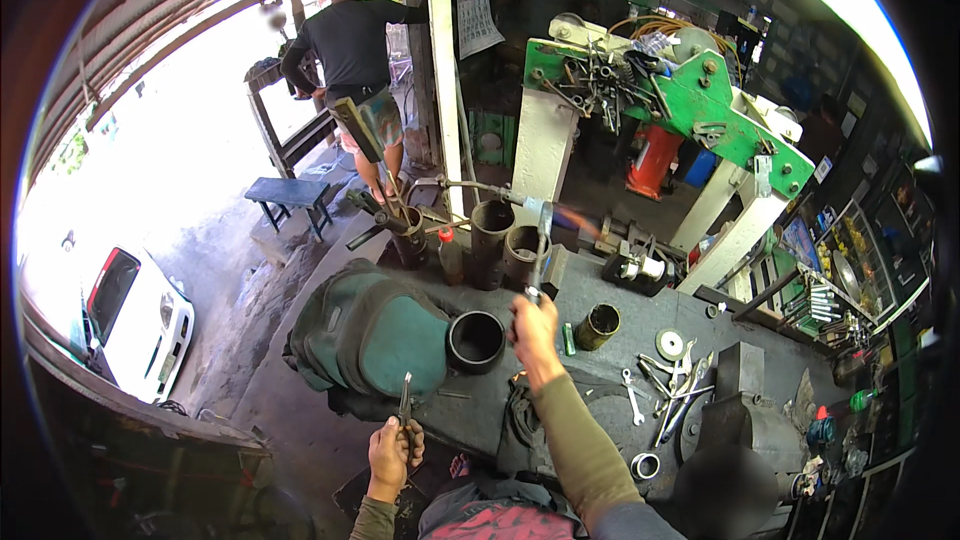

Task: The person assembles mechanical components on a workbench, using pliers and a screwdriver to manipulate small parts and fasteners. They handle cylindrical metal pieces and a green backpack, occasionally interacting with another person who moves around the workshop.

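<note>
My left hand (393, 455), low in the head view, is closed around slim dark pliers (405, 402) whose bright tip points away from me. It is in front of a teal and dark rounded bag (400, 330). My right hand (534, 332) stretches further out over the bench, its fingers wrapped round a metal tool with a slim shaft (541, 255). The tool's upper end overlaps a blurred blue and orange streak (575, 220), so its exact kind is unclear. Between my hands, on the bench, stands a dark open-topped cylinder (476, 342).
Several tall metal cylinders (492, 240) and a red-capped bottle (450, 258) line the bench's far side. Wrenches and pliers (680, 385) lie to the right, near a bench vise (735, 410). A green and white press frame (690, 105) rises behind. Another person (350, 45) stands at the far left.
</note>
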A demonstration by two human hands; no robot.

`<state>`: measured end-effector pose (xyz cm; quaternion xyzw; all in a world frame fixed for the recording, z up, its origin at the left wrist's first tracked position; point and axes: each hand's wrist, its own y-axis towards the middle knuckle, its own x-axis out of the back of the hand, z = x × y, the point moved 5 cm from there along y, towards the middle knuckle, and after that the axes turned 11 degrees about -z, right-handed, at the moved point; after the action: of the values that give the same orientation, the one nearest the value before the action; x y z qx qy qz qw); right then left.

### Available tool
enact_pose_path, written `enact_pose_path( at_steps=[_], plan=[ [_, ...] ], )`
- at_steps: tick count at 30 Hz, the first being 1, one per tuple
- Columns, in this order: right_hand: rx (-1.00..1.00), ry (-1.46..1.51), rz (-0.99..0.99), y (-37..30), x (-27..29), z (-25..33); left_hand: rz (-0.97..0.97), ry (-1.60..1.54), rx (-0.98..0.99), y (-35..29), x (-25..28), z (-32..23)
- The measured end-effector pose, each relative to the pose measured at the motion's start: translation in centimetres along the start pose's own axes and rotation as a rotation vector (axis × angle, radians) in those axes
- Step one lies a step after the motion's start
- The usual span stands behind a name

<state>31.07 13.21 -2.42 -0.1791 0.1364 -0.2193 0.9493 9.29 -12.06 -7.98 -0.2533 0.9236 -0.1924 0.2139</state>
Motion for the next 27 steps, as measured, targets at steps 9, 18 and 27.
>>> enact_pose_path(
  at_steps=[9, 18, 27],
  plan=[
    [0.539, -0.624, -0.094, 8.3, 11.8, 1.4, 0.107, 0.076, 0.047, 1.5, -2.4, 1.2],
    [0.407, -0.332, 0.041, 7.3, 13.1, 3.4, 0.171, 0.122, 0.043, 1.6, -4.6, 2.1],
    [0.949, -1.582, -0.138, -1.8, 23.0, 21.1, 0.040, 0.096, 0.059, 1.2, -2.0, 3.2]
  ],
)
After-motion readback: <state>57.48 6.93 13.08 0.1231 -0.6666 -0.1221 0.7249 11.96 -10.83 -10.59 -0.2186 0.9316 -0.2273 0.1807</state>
